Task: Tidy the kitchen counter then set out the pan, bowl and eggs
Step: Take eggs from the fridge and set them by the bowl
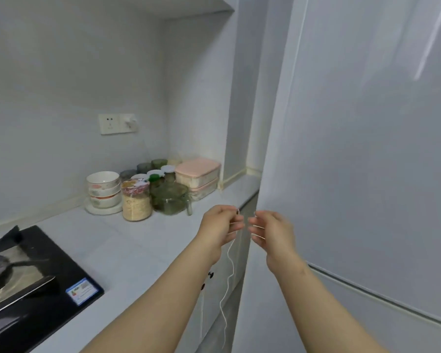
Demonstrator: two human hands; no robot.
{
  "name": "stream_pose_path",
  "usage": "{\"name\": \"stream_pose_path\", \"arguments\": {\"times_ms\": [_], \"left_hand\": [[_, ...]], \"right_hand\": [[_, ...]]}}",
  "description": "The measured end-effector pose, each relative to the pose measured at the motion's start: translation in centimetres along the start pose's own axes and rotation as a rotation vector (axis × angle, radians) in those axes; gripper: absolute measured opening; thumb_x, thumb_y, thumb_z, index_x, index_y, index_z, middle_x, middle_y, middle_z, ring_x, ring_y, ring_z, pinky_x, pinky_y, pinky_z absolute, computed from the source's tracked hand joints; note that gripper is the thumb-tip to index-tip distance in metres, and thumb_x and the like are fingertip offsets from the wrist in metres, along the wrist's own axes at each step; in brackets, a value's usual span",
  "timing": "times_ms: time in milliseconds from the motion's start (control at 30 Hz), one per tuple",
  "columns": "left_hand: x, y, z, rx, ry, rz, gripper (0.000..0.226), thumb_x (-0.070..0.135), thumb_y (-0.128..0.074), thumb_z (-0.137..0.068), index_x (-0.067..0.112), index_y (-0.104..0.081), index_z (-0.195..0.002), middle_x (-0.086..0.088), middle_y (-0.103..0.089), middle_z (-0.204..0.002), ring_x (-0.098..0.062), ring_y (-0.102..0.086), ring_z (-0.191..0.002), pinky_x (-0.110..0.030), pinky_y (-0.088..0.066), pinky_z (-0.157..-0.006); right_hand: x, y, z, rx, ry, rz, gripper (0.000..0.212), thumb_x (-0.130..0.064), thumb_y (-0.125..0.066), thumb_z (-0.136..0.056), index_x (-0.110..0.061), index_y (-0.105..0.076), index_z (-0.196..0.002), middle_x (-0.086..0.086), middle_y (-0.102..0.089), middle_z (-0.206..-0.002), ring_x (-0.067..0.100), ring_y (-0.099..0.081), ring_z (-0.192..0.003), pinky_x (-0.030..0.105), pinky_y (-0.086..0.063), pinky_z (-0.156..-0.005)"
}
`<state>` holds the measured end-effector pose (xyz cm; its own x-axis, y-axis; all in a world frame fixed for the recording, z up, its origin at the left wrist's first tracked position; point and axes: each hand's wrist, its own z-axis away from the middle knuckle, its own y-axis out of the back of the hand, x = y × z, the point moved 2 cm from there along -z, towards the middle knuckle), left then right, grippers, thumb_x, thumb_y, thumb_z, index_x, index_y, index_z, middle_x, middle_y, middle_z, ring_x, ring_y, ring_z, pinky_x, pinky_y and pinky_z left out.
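My left hand is raised over the counter's right end and pinches the top of a thin white string that hangs down in front of the cabinets. My right hand is just to its right, fingers curled, close to the string's top; whether it touches the string I cannot tell. A stack of patterned bowls stands on a white plate at the back of the white counter. No pan and no eggs are in view.
A black gas hob fills the lower left. Behind the bowls are a grain jar, green glass cups, several small jars and pink-lidded boxes. A tall white fridge stands at the right. A wall socket is above.
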<state>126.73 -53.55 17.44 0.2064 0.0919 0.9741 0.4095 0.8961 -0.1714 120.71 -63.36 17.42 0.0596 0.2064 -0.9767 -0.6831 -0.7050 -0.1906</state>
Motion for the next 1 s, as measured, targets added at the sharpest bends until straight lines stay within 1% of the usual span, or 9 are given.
{"name": "stream_pose_path", "arguments": {"times_ms": [267,333,433,500,600,700,800,900,1000], "left_hand": [[2.8,-7.3,-8.1,-0.093,-0.118,-0.131,0.018,0.007,-0.044,-0.093,0.018,-0.055,-0.085,-0.001,-0.062,-0.082,-0.011,-0.059,-0.070,-0.021,-0.042,-0.061],[3.8,-8.3,-10.6,-0.079,-0.180,-0.146,0.015,0.007,-0.046,-0.092,0.017,-0.057,-0.089,-0.002,-0.061,-0.087,-0.012,-0.057,-0.074,-0.023,-0.043,-0.064],[5.6,-9.6,-14.2,-0.076,-0.290,-0.168,0.017,0.011,-0.047,-0.094,0.018,-0.053,-0.109,0.000,-0.055,-0.107,-0.014,-0.052,-0.094,-0.027,-0.040,-0.079],[6.6,-10.4,-15.9,-0.136,-0.315,-0.189,0.032,0.016,-0.046,-0.096,0.018,-0.045,-0.128,0.001,-0.049,-0.123,-0.015,-0.047,-0.111,-0.024,-0.033,-0.088],[7.5,-11.1,-18.9,-0.269,-0.303,-0.216,0.046,0.022,-0.044,-0.098,0.012,-0.032,-0.142,0.001,-0.042,-0.137,-0.017,-0.040,-0.128,-0.021,-0.028,-0.092],[7.3,-11.7,-22.1,-0.381,-0.288,-0.152,0.043,0.027,-0.040,-0.100,0.012,-0.039,-0.139,-0.001,-0.049,-0.137,-0.018,-0.049,-0.123,-0.027,-0.037,-0.101],[6.8,-12.0,-23.9,-0.451,-0.274,-0.098,0.046,0.036,-0.033,-0.101,0.010,-0.044,-0.137,-0.002,-0.052,-0.135,-0.017,-0.050,-0.122,-0.033,-0.037,-0.108],[6.8,-11.9,-24.6,-0.476,-0.254,-0.055,0.050,0.040,-0.031,-0.100,0.012,-0.041,-0.140,0.002,-0.051,-0.133,-0.013,-0.049,-0.118,-0.026,-0.037,-0.099],[6.7,-11.8,-24.8,-0.486,-0.246,-0.086,0.049,0.040,-0.032,-0.100,0.011,-0.041,-0.139,-0.002,-0.050,-0.136,-0.015,-0.048,-0.119,-0.027,-0.036,-0.099]], "right_hand": [[-4.3,5.3,-6.7,0.206,0.162,0.096,0.014,-0.011,-0.049,-0.092,-0.015,-0.058,-0.082,0.003,-0.061,-0.080,0.016,-0.055,-0.070,0.025,-0.046,-0.064],[-5.1,5.7,-8.3,0.254,0.194,0.115,0.015,-0.010,-0.049,-0.091,-0.017,-0.058,-0.081,0.002,-0.061,-0.081,0.016,-0.055,-0.071,0.027,-0.045,-0.067],[-6.1,5.5,-10.9,0.321,0.245,0.166,0.017,-0.008,-0.049,-0.089,-0.020,-0.057,-0.080,0.001,-0.061,-0.085,0.017,-0.056,-0.074,0.030,-0.044,-0.073],[-6.5,5.0,-12.2,0.362,0.270,0.188,0.014,-0.007,-0.050,-0.087,-0.020,-0.056,-0.086,0.002,-0.062,-0.090,0.019,-0.057,-0.081,0.029,-0.043,-0.073],[-6.8,3.9,-14.1,0.442,0.309,0.218,0.017,-0.008,-0.050,-0.087,-0.020,-0.052,-0.099,-0.001,-0.061,-0.088,0.017,-0.057,-0.081,0.025,-0.042,-0.066],[-6.9,3.0,-15.6,0.515,0.341,0.252,0.019,-0.007,-0.048,-0.088,-0.021,-0.052,-0.101,-0.008,-0.055,-0.077,0.008,-0.051,-0.069,0.021,-0.040,-0.060],[-6.5,2.3,-16.2,0.562,0.319,0.274,0.020,-0.006,-0.046,-0.088,-0.020,-0.052,-0.102,-0.011,-0.051,-0.077,0.006,-0.048,-0.066,0.019,-0.039,-0.058],[-6.1,1.8,-16.0,0.593,0.303,0.298,0.021,-0.006,-0.047,-0.087,-0.018,-0.053,-0.104,-0.011,-0.052,-0.079,0.005,-0.048,-0.066,0.019,-0.039,-0.058],[-5.8,1.3,-15.3,0.616,0.298,0.337,0.021,-0.009,-0.046,-0.089,-0.021,-0.052,-0.104,-0.014,-0.051,-0.083,0.000,-0.048,-0.070,0.015,-0.038,-0.059]]}}
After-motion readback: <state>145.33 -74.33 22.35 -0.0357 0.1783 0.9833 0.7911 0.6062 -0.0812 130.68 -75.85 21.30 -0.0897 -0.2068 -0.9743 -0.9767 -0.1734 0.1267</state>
